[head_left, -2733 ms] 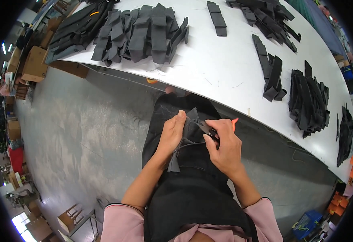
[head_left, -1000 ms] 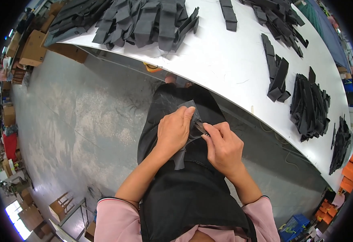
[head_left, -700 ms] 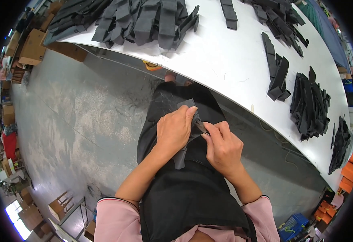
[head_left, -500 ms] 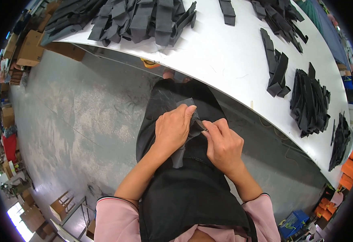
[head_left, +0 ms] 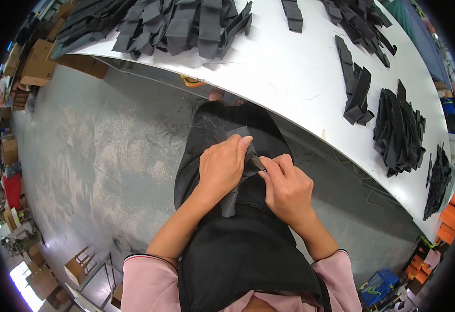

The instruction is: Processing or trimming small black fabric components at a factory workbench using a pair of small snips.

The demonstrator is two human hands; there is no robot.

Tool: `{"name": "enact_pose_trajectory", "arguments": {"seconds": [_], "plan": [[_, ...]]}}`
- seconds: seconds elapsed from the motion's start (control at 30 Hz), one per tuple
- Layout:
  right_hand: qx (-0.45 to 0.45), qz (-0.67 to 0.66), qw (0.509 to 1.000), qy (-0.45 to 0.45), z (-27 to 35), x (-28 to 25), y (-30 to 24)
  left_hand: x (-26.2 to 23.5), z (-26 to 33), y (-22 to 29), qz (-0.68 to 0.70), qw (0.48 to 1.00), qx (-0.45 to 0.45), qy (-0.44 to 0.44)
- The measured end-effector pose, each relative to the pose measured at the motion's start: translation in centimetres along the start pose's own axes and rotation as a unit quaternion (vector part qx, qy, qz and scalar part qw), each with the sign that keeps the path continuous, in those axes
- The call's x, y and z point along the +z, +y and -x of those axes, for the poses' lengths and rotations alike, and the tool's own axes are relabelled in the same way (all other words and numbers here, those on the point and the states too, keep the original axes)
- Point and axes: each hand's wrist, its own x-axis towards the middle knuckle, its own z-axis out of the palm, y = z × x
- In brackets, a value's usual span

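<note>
The left hand point(head_left: 221, 162) has its grip pinching a flat dark-grey fabric strip point(head_left: 228, 204); towards four o'clock, the right hand point(head_left: 289, 186) pinches a small metal-bladed tool point(head_left: 257, 163).

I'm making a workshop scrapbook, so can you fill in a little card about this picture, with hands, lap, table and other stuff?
Left hand: the left hand pinches a dark grey cloth strip
Right hand: the right hand grips a small pointed tool, mostly hidden by fingers, tip toward the cloth
Lap: covered by a black apron
Table: a white table ahead, bearing several dark cloth piles
Far left: a cardboard box
Lower right: a blue crate
</note>
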Motion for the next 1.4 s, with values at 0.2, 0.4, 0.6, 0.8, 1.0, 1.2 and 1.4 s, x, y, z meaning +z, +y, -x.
{"name": "enact_pose_trajectory", "arguments": {"seconds": [0.2, 0.4, 0.6, 0.8, 1.0, 1.2, 1.4], "plan": [[-0.001, 0.03, 0.999, -0.019, 0.1, -0.2, 0.0, 0.1, 0.1, -0.1, -0.011, 1.0, 0.018, -0.001], [0.042, -0.039, 0.998, -0.027, 0.4, -0.3, 0.4, 0.2, 0.1, -0.5, 0.057, 0.997, -0.022, -0.048], [0.109, -0.166, 0.98, 0.006, 0.4, -0.3, 0.6, -0.1, -0.3, -0.7, 0.116, 0.989, -0.042, -0.077], [0.08, -0.129, 0.988, 0.012, 0.3, 0.0, 0.6, 0.3, -0.2, -1.7, 0.171, 0.98, -0.058, -0.09], [0.05, -0.138, 0.989, -0.031, -0.8, -0.7, 1.8, -0.1, -0.8, -3.3, 0.386, 0.876, -0.164, -0.236], [-0.017, -0.141, 0.988, -0.061, -1.0, -1.1, 1.5, 0.5, -0.9, -4.1, 0.388, 0.884, -0.148, -0.215], [-0.025, -0.138, 0.985, -0.096, -1.5, -1.0, 1.5, 0.5, -0.6, -4.3, 0.399, 0.876, -0.147, -0.228]]}}
